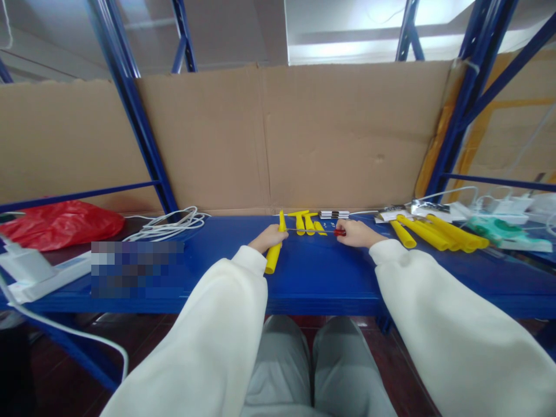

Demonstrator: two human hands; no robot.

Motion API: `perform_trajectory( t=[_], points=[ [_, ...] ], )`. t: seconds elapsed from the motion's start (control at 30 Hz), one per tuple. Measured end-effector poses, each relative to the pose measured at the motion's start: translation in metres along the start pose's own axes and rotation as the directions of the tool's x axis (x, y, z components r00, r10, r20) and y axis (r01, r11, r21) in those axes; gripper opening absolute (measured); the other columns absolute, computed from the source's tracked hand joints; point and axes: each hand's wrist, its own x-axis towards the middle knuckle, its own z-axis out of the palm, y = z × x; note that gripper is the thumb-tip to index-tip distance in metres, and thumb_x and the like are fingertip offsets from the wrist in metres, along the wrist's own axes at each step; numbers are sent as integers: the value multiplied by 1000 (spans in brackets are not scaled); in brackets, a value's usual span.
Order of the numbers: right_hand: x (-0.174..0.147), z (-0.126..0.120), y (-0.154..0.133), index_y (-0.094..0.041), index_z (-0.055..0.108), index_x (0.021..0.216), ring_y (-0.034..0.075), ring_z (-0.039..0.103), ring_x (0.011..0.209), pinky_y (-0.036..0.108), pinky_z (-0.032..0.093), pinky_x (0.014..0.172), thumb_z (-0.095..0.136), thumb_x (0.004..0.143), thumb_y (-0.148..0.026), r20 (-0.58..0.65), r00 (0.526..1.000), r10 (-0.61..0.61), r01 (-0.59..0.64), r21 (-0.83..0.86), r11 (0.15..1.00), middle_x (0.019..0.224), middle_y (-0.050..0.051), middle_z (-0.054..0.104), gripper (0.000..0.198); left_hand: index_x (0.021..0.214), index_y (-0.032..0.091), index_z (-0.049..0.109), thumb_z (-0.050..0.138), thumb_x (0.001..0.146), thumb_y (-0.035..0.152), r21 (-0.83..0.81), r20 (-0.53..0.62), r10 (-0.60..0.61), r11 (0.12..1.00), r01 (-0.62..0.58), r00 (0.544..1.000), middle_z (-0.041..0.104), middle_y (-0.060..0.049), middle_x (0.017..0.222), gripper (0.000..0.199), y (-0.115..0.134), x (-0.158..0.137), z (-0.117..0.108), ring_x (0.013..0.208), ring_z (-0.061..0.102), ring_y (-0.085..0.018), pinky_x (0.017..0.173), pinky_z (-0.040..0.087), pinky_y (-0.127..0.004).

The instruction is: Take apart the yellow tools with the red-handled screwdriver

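**Yellow tube held at mid-frame, thin red-handled tool at its tip**

Centrally, just below the middle of the frame, a yellow tube (274,255) stands tilted on the blue bench (304,278), its upper part wrapped in the left hand (268,237), whose grip is clenched around it. The right hand (357,233) pinches a small red handle (339,232) with its grip closed; a thin metal shaft (310,231) runs from it leftward toward the top of the tube. Whether the shaft enters the tube cannot be told.

Judging from this, the work would go best with the tube kept steady on the bench and the shaft held level and in line with the tube's upper end, so it neither bends nor slips.

Just behind the hands lie a few shorter yellow pieces (307,222) and a small white-and-dark block (333,214). Right of centre, a row of yellow tubes (438,233) lies side by side. At left are coiled white cables (169,225) and a red bag (61,223); a cardboard sheet (278,133) backs the bench.
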Motion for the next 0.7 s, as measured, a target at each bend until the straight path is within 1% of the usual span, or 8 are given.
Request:
perform_trajectory(
  t=[0.07,0.13,0.23,0.33,0.43,0.6,0.7],
  points=[
    [0,-1,-1,-20,67,95,25,68,93,30,43,77,58,81,-23,13,1000,-2,2,-29,1000,101,10,76,17,67,16,57,60,76,7,-7,-1,2,1000,-2,1000,55,2,51,14,0,0,0,51,56,-15,52,43,-23],
    [0,-2,-2,-20,67,89,26,68,96,30,42,78,58,81,-23,26,1000,4,-3,-54,999,103,10,75,12,67,16,57,59,76,6,-10,6,6,1000,-6,1000,55,2,51,14,0,0,0,50,56,-14,52,43,-23],
    [1,-1,-1,-19,65,89,24,67,88,27,41,70,61,79,-21,26,999,22,-20,-48,999,96,10,75,11,66,16,56,57,77,6,-3,16,4,1000,-4,1000,54,3,50,15,1,-1,0,49,55,-14,52,42,-23],
    [2,1,1,-20,64,95,21,66,78,25,39,64,61,78,-18,15,1000,20,-19,-4,1000,89,7,74,17,64,17,55,56,77,6,-5,9,9,1000,-9,1000,53,3,49,17,1,-2,0,48,54,-14,51,41,-23],
    [1,2,3,-20,64,98,21,67,82,25,41,67,59,80,-18,-18,1000,-12,13,7,1000,92,7,75,19,64,17,55,58,77,6,-22,13,9,1000,-9,1000,52,3,48,17,1,-2,0,48,54,-14,50,41,-22],
    [2,2,4,-22,67,83,22,67,88,27,42,72,60,79,-23,-28,999,-36,34,-74,997,95,7,75,8,64,17,54,57,78,6,-26,12,5,1000,-5,1000,51,4,48,18,1,-2,1,46,52,-13,49,40,-21],
    [3,4,5,-21,66,83,21,67,84,25,41,68,62,77,-22,-19,1000,-11,10,-42,999,90,7,75,7,65,18,54,56,77,6,-23,17,2,1000,-1,1000,51,4,48,18,2,-2,1,47,53,-13,50,41,-22]
  ],
)
